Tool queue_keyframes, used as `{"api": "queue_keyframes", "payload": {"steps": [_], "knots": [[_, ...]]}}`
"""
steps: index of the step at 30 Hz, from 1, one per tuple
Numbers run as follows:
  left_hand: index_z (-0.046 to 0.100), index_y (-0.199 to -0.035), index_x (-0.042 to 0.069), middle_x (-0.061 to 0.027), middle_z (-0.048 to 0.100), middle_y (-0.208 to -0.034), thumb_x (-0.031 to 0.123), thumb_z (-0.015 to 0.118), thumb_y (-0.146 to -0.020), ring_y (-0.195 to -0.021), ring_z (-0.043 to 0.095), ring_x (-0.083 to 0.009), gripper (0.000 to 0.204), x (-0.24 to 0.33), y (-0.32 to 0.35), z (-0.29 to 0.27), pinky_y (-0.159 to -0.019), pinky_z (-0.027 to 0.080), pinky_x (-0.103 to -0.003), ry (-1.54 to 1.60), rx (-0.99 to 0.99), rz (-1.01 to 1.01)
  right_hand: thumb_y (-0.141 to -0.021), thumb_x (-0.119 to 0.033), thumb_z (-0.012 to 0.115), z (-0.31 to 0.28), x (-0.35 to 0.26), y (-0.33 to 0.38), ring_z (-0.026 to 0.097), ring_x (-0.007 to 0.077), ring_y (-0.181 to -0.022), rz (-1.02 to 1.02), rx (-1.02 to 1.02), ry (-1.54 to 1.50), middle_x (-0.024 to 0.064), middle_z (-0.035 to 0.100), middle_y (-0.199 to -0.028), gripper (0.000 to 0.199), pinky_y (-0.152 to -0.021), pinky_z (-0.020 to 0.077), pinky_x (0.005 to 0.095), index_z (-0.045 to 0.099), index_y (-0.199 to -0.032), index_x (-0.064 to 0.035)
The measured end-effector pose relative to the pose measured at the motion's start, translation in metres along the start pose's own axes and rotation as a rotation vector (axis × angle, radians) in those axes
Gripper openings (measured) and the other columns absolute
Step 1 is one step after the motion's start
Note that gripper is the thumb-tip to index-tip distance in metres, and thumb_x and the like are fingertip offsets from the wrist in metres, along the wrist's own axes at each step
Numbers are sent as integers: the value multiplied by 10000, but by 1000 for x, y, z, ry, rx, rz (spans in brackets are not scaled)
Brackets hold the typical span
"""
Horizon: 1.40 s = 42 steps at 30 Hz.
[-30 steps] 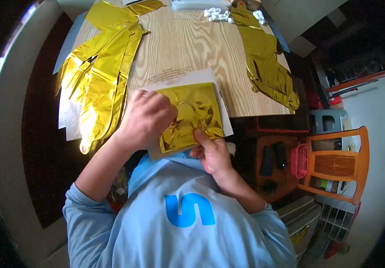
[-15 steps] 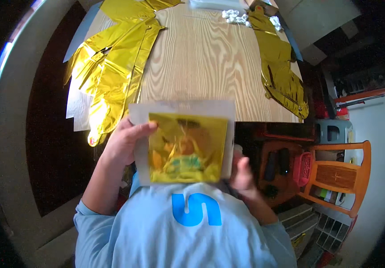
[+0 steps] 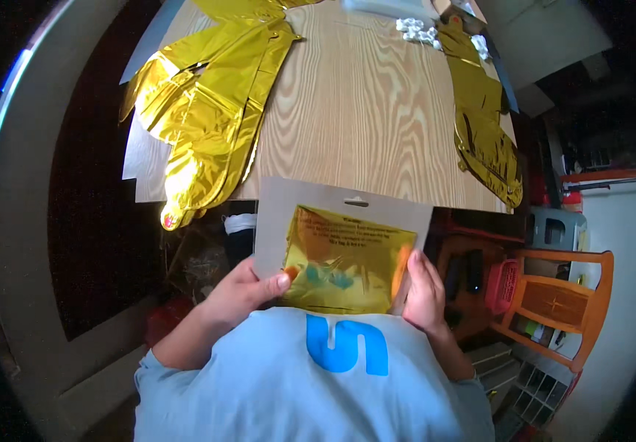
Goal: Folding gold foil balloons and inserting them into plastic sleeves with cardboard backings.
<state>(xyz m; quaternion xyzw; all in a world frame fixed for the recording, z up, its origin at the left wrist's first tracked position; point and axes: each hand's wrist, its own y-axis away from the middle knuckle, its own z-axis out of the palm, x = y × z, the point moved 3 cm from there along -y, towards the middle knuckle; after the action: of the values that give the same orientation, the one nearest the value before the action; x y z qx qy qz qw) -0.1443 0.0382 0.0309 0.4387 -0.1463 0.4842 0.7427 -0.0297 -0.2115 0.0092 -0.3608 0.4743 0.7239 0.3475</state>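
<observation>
In front of my chest I hold a flat, clear-edged plastic packet (image 3: pixel 351 258) with a folded gold foil sheet inside and a hanging slot at its top. My left hand (image 3: pixel 248 291) grips its lower left side, thumb on the front. On the right edge, my right hand (image 3: pixel 424 293) holds it with the fingers closed round the side. Its lower border meets my shirt. Beyond it stands the wood-grain table (image 3: pixel 355 110).
Large flat gold foil balloons (image 3: pixel 222 96) spread over the table's left side. Another gold foil piece (image 3: pixel 480 118) lies along the right edge. White bundles (image 3: pixel 417 32) and a clear plastic stack (image 3: pixel 392 7) are at the back. An orange wooden chair (image 3: pixel 561 295) stands right, near a pink basket (image 3: pixel 502 286).
The packet has turned, its face with printed lines now toward me, and it sits slightly lower and tilted. My right hand has closed on its right edge. My left hand has shifted lower.
</observation>
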Motion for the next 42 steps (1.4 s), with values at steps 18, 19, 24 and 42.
{"api": "queue_keyframes", "payload": {"steps": [18, 19, 24, 42], "knots": [[447, -1430, 55, -59, 594, -1330, 85, 620, -947, -1228, 548, -162, 513, 1, -32, 1, -1058, 422, -341, 15, 122, 113, -1062, -272, 464, -5, -4, -31, 578, 136, -1096, 209, -267, 45, 53, 646, -1167, 365, -969, 442, 283, 584, -1240, 23], [379, -1479, 55, -70, 568, -1363, 93, 614, -955, -1267, 523, -166, 576, -13, -25, 2, -1088, 385, -344, 75, 81, 123, -1059, -271, 472, -3, -5, -20, 578, 138, -1095, 187, -197, 37, 58, 643, -1174, 367, -968, 442, 283, 575, -1250, 25], [259, -1536, 66, -100, 537, -1401, 67, 618, -964, -1262, 536, -201, 675, -11, -8, -12, -1086, 403, -370, 137, 22, -41, -1024, -233, 556, -26, 3, -6, 553, 166, -1165, 194, -140, 89, 95, 603, -1260, 426, -1027, 414, 314, 478, -1360, 17], [276, -1543, 48, -92, 385, -1505, -44, 744, -832, -1259, 510, -162, 857, -15, -56, -8, -885, 546, -274, -293, 294, 567, -867, 124, 597, -1, -17, -24, 414, 230, -1362, -254, -449, 158, 182, 331, -1529, 1045, -1122, 349, 388, -148, -1568, -87]]}}
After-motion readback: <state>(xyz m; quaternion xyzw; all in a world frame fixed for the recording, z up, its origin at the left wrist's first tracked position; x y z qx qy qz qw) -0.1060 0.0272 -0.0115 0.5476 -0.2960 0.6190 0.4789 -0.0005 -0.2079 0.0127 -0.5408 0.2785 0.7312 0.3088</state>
